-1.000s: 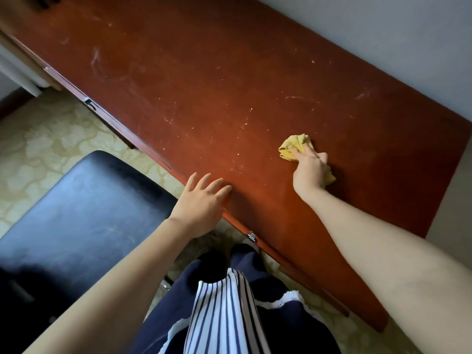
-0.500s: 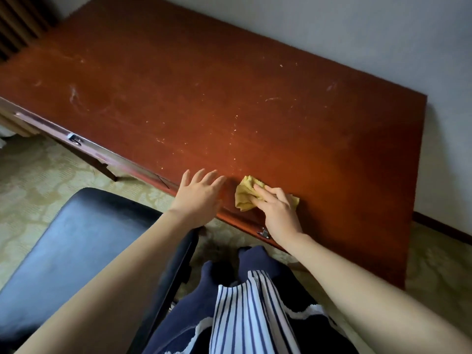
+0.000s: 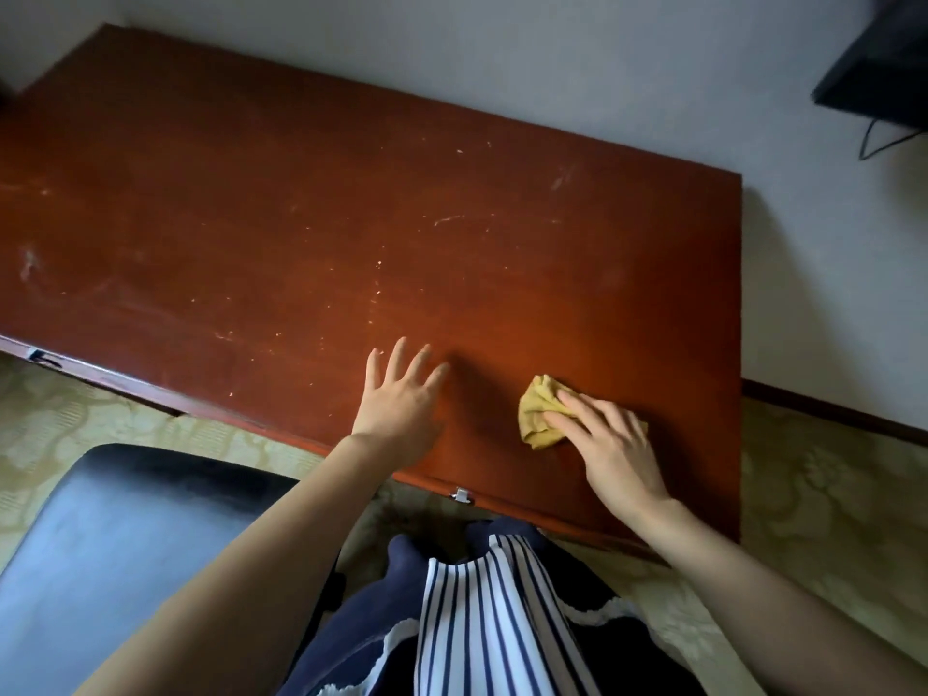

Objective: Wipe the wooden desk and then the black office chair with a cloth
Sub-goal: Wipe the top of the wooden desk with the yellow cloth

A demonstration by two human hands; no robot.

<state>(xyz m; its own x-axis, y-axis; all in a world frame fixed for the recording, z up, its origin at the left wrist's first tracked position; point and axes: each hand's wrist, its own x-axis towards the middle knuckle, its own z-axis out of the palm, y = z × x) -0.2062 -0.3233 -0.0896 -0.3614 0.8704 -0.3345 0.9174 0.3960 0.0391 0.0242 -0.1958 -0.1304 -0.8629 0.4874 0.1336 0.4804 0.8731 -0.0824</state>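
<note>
Desk (image 3: pixel 351 218) top: right hand (image 3: pixel 610 452) has slid cloth (image 3: pixel 537 411) rightward from left hand (image 3: pixel 399 409)

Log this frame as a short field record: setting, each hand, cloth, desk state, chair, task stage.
setting: wooden desk against a wall, patterned floor
left hand: flat on the desk, fingers spread, empty
right hand: pressing on the yellow cloth
cloth: bunched, near the desk's front right
desk state: pale specks and smears across the middle and left
black chair: lower left, untouched
task stage: desk wipe under way
</note>
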